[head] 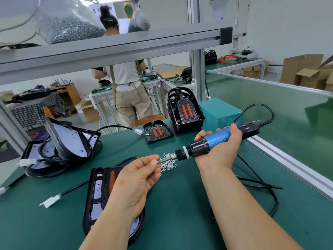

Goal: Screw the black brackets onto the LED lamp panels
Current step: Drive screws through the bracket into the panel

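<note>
So the right hand (221, 150) has its fingers (203, 132) wrapped around the blue screwdriver (214, 139), held sideways above the green surface (180, 204) with the bit pointing left. The left hand (137, 179) is pinching the very tip of that bit between thumb and forefinger; can't tell if there's a screw in there. A little heap of screws (169, 164) sits right under the tip. One lamp panel (95, 193) lies flat under the left wrist, with more panels (72, 141) and cables piled at far left. The brackets (185, 110) are stacked at the back, with a single bracket (157, 132) lying just beside the stack.

Green bench (180, 219) carries lamp panels (96, 193), stacked black brackets (185, 112), loose screws (168, 164), a teal box (219, 112)
</note>
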`<state>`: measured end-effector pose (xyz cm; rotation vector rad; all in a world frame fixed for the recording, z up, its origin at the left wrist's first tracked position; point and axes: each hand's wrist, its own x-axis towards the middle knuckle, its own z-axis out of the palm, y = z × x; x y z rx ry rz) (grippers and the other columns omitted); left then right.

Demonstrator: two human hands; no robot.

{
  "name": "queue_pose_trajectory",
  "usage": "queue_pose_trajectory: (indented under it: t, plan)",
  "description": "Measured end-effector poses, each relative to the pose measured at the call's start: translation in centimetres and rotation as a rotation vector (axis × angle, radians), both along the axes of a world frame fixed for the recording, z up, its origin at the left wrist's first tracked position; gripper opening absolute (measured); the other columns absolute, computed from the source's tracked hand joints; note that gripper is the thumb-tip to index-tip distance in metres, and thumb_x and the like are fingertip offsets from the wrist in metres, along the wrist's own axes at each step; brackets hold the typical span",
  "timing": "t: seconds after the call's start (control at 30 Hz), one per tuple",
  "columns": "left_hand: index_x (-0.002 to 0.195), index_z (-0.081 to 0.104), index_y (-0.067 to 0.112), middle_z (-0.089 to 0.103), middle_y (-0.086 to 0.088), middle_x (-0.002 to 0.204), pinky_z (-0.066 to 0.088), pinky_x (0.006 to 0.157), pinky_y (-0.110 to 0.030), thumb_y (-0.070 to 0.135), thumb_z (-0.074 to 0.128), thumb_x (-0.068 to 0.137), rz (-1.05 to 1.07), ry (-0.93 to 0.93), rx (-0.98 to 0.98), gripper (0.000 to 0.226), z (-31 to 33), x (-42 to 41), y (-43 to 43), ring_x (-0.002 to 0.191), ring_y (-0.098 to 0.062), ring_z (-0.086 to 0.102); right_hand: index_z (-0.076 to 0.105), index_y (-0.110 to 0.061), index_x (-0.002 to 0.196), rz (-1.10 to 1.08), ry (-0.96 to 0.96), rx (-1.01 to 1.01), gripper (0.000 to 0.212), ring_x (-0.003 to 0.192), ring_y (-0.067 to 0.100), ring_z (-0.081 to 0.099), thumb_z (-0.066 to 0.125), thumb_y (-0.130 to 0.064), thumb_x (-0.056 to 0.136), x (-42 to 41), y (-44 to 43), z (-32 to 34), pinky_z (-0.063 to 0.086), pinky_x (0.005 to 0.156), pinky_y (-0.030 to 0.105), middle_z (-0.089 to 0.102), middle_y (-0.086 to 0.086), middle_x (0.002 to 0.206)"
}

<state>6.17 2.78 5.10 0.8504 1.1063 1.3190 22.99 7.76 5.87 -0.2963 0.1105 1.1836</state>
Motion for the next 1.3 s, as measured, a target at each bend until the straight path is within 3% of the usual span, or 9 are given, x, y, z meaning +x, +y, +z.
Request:
queue_pose_trajectory:
  t: [0.37,0.63,0.83,0.97,1.07,1.2,1.3]
  plan:
    - [0.094,0.070,0.007,0.067,-0.001,0.062,0.053,0.051,-0.015,-0.005,0.054,0.095,0.007,-0.007,0.004,0.020,0.2,0.0,-0.3,0.054,-0.004,0.063,0.049,-0.014,0.086,-0.011,-0.003,0.017,0.034,0.044,0.019,0.054,0.067,-0.043,0.085,0.0,0.1,0.1,0.052,0.052,0.028,0.051,0.002,0.052]
    - [0.091,0.069,0.011,0.066,0.002,0.061,0.051,0.051,-0.014,-0.003,0.059,0.094,0.088,0.164,0.034,0.018,-0.4,-0.1,0.1,0.053,-0.003,0.060,0.048,-0.014,0.087,-0.029,-0.066,0.051,0.032,0.044,0.019,0.053,0.065,-0.041,0.087,-0.4,0.1,0.1,0.051,0.052,0.027,0.049,0.001,0.052]
    - [0.091,0.068,0.009,0.065,0.003,0.058,0.050,0.049,-0.014,-0.004,0.057,0.094,0.085,0.176,0.021,0.018,-0.4,0.0,0.2,0.050,-0.003,0.059,0.049,-0.014,0.083,-0.070,-0.167,0.123,0.028,0.044,0.019,0.053,0.061,-0.039,0.089,-0.7,-0.2,0.5,0.050,0.050,0.027,0.048,0.000,0.055]
    - [0.090,0.070,0.010,0.066,0.002,0.064,0.053,0.055,-0.013,-0.004,0.058,0.095,0.121,0.184,0.044,0.019,-0.5,-0.1,0.1,0.057,-0.003,0.064,0.048,-0.014,0.084,-0.084,-0.252,0.173,0.028,0.045,0.020,0.055,0.060,-0.040,0.083,-0.9,-0.5,0.8,0.053,0.055,0.029,0.049,0.002,0.055]
    - [0.091,0.070,0.010,0.065,0.000,0.067,0.054,0.058,-0.013,-0.004,0.058,0.095,0.129,0.160,0.056,0.018,-0.5,-0.1,0.0,0.059,-0.002,0.066,0.048,-0.014,0.091,-0.058,-0.322,0.142,0.026,0.052,0.022,0.061,0.059,-0.037,0.091,-1.0,-0.6,1.1,0.057,0.062,0.033,0.055,0.005,0.057]
    - [0.095,0.070,0.010,0.066,-0.004,0.074,0.055,0.058,-0.013,-0.004,0.057,0.095,0.120,0.114,0.058,0.018,-0.2,-0.3,-0.1,0.060,-0.002,0.067,0.051,-0.015,0.083,0.052,-0.202,0.140,0.022,0.051,0.022,0.060,0.066,-0.030,0.088,-1.2,-0.9,1.5,0.059,0.062,0.033,0.055,0.003,0.058]
    - [0.112,0.067,0.013,0.073,-0.003,0.075,0.057,0.064,-0.017,0.004,0.061,0.094,0.053,0.125,0.036,0.021,0.3,-0.4,-0.3,0.070,-0.005,0.071,0.048,-0.016,0.081,0.049,-0.116,0.110,0.023,0.046,0.019,0.054,0.065,-0.029,0.088,-1.2,-1.0,1.5,0.057,0.060,0.030,0.052,0.001,0.056]
